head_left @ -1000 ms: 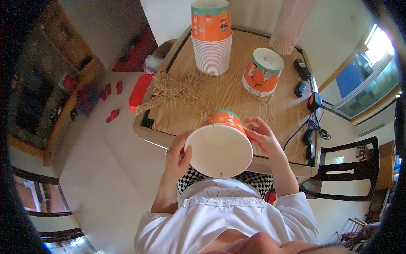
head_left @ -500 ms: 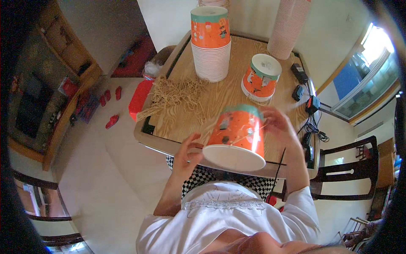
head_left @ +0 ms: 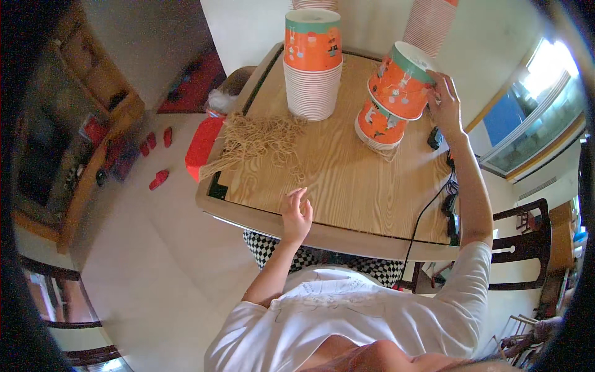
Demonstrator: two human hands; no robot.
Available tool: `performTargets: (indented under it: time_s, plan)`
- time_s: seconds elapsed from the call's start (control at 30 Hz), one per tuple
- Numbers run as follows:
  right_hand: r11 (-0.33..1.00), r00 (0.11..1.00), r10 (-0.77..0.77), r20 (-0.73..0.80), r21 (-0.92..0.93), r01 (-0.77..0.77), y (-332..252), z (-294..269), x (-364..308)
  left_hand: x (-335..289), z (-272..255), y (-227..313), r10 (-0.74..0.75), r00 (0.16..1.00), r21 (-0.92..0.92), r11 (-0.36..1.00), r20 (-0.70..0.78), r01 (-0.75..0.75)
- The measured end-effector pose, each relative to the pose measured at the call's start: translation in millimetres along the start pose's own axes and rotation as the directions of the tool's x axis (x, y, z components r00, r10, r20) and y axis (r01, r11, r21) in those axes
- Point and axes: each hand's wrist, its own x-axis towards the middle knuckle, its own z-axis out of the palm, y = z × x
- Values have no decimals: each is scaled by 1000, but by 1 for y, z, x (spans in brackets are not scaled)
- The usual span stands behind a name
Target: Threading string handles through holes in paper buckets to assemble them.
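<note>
Cup point(head_left: 401, 80) moved to short stack point(head_left: 377, 127), tilted, right fingers point(head_left: 442, 84) on its side

Wood-grain table point(head_left: 347, 198) with paper tubs point(head_left: 313, 74), twine point(head_left: 254, 141), adapters point(head_left: 436, 138).

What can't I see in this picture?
Head view:
Inside of the cup in the right hand: hidden by its own walls, being upside down.
Top of the tall stack: cut off by the upper edge.
The rest of the back stack: hidden by the big stack and the same edge.
</note>
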Motion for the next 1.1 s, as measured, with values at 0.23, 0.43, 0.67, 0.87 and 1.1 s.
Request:
performTargets:
  time_s: [0.23,0.43,0.67,0.87,1.1]
  plan:
    - [995,999,-37,36,-89,40,17,34,-17,-2,-3,3,-108,994,-97,990,-2,107]
    - [995,991,1,134,-97,12,36,55,-41,-1,-2,5,-52,999,-27,998,-2,52]
    - [994,993,-18,117,-107,30,37,68,-57,-2,0,2,-42,999,-14,999,2,42]
    - [996,994,-8,110,-90,18,37,69,-63,-3,0,1,-72,997,-25,997,18,73]
    - [989,995,-7,95,-149,21,45,74,-73,-2,1,1,-69,997,-41,997,23,70]
